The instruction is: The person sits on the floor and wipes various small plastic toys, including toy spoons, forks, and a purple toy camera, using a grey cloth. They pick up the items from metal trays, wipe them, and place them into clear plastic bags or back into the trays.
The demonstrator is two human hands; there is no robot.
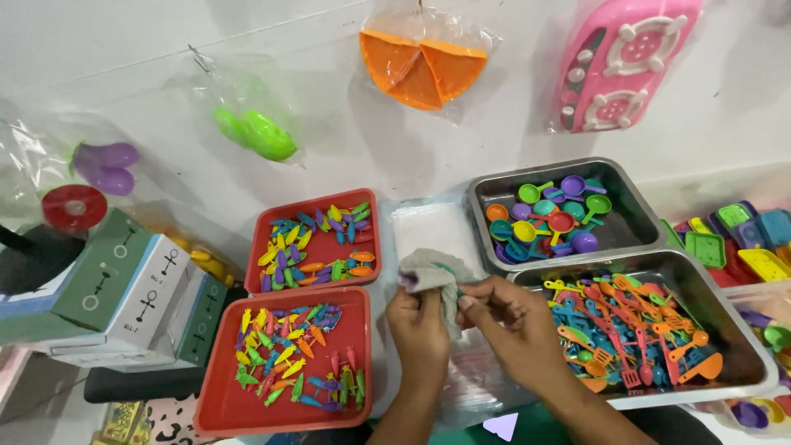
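My left hand [420,330] and my right hand [515,325] meet over the middle of the table, both gripping a crumpled grey-white cloth [428,270]. A small green piece shows between the cloth and my right fingers. Under the hands lies a stack of clear plastic bags [428,227]. A red tray [362,371] with several small coloured toy vegetables sits just left of my left hand. Just right of my right hand, a metal tray [733,330] holds orange and blue toy utensils.
A second red tray [317,206] of toy pieces lies further back. A metal tray [626,214] of toy pans stands at the back right. Bagged toys hang on the white wall, beside a pink toy stove [626,58]. Boxes [124,288] stand at the left, coloured toy trays [741,239] at the right.
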